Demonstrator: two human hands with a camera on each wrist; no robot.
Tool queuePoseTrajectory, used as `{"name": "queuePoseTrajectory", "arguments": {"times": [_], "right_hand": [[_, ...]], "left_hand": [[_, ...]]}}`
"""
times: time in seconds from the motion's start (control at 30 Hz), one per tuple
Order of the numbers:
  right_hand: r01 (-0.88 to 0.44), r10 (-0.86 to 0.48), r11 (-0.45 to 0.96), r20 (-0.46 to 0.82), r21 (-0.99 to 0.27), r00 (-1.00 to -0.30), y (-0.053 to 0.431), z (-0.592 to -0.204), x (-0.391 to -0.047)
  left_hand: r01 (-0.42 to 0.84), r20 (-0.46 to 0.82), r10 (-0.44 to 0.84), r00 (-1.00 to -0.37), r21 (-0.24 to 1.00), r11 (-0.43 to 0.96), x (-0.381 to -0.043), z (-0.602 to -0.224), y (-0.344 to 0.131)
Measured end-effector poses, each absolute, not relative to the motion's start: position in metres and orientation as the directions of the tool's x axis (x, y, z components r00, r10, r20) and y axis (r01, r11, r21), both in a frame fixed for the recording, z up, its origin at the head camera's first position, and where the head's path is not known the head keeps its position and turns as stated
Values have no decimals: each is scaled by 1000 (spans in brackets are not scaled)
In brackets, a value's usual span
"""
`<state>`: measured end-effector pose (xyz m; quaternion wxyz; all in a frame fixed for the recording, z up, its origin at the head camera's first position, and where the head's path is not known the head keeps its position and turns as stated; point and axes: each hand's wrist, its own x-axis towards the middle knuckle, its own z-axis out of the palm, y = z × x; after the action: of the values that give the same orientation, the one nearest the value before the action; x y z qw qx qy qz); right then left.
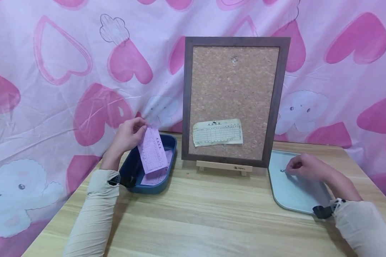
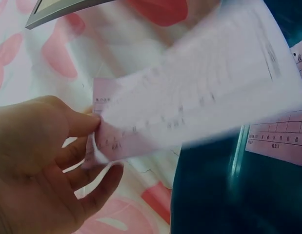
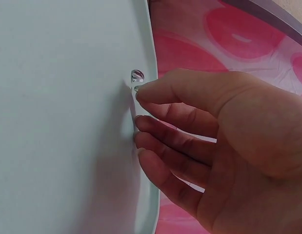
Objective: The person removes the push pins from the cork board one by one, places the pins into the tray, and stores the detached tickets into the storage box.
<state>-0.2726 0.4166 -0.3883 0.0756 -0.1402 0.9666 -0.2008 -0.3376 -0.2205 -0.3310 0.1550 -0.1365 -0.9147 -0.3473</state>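
Observation:
My left hand [image 1: 128, 134] pinches a pink receipt slip [image 1: 153, 150] by its top end, thumb on one face and fingers behind. The slip hangs over a dark blue bin [image 1: 172, 141], where another pink slip [image 1: 154, 176] lies. At the right, my right hand [image 1: 307, 167] reaches down over a pale grey-green tray [image 1: 292, 200], fingers loosely bent. Its thumb tip is right beside a small shiny clear pushpin [image 3: 137, 76] on the tray. A framed corkboard [image 1: 233, 89] between the hands bears a cream receipt slip [image 1: 217, 133] held by a pin at its top.
The corkboard stands on a small wooden easel base [image 1: 224, 166] on the wood-grain table [image 1: 193, 221]. Several clear pins [image 1: 234, 59] cluster near the board's top. Behind hangs a pink heart-patterned cloth [image 1: 67, 53]. The bin is left of the board, the tray right.

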Motion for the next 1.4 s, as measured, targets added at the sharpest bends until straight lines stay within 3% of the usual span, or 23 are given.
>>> {"name": "queuePoseTrajectory", "arguments": {"times": [0.3,0.73,1.1,1.4], "right_hand": [[-253,-313,873,-80,-417,-946,416,-390,-273],[-235,-299,879,-97,-415,-949,415,-390,-272],[-213,-277,892,-111,-399,-954,413,-387,-270],[-213,-272,886,-90,-412,-958,410,-385,-271]], "left_hand": [[347,275,238,-931,476,808,-339,-332,-210],[391,166,354,-920,427,815,-334,-335,-207],[431,169,398,-902,436,790,-334,-334,-202],[511,313,405,-859,508,693,-328,-326,-180]]}}
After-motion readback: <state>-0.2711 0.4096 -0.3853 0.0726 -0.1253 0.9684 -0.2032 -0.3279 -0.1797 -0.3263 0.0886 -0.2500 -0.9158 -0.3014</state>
